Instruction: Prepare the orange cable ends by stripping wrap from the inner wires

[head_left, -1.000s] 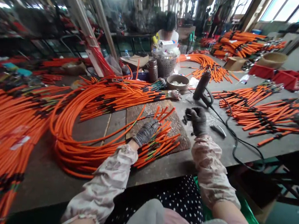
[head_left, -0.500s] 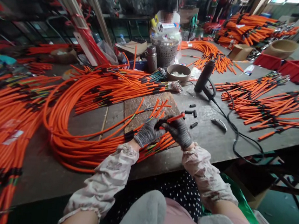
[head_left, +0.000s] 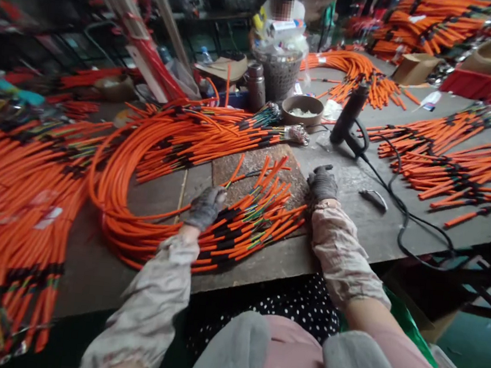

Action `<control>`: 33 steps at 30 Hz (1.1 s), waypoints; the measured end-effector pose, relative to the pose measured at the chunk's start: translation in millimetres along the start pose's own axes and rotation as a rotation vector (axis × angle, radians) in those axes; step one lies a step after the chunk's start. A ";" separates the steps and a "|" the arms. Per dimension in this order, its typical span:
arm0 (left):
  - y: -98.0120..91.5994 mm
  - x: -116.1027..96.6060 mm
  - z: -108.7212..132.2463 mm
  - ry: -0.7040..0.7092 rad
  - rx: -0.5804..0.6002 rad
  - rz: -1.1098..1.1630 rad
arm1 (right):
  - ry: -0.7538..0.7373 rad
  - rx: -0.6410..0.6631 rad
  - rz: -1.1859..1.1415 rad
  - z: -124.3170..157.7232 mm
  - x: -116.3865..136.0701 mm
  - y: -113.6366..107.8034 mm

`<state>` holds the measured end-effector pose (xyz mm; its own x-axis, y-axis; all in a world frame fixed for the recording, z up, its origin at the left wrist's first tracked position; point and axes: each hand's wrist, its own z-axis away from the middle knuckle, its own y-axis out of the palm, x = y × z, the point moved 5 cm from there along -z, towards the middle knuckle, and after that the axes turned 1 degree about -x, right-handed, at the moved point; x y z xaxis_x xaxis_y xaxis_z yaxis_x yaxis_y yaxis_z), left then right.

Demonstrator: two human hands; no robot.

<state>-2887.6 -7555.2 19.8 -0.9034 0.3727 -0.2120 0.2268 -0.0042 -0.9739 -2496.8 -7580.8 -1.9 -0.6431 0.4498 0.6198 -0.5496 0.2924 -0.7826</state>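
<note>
Watch it: your grey-gloved left hand and grey-gloved right hand curl, their fingers holding nothing I can make out; the loose orange sheathed cables could snag if dragged across that rust-brown mat.

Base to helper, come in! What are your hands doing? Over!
Grey-gloved left hand beside orange black-banded cable bundle; grey-gloved right hand at rusty metal sheet edge.

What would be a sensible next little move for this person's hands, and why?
Probably the right hand should pick out one orange cable from the fanned bundle. That hand sits right beside the bundle and shows nothing held, while the cut ends lie spread apart on the brown mat, so a single cable looks easy to separate.
</note>
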 end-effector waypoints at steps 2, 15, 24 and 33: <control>4.2 3.7 -19.9 -0.172 0.092 -0.128 | 0.058 0.067 0.189 -21.4 -7.0 6.9; -24.6 -57.2 -11.4 0.249 -0.099 0.074 | -0.472 0.197 -1.462 76.7 83.5 -30.7; -39.8 -60.4 25.3 0.161 -0.208 0.251 | -0.561 0.332 -1.427 112.9 136.1 -21.0; -44.9 -63.2 25.4 0.347 -0.277 0.254 | -0.673 0.266 -1.255 160.0 155.5 27.2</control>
<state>-2849.9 -7602.1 74.9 -0.6437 0.6786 -0.3538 0.5537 0.0939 -0.8274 -2697.1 -7637.9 82.7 0.2448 -0.4761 0.8446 -0.9616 -0.0081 0.2742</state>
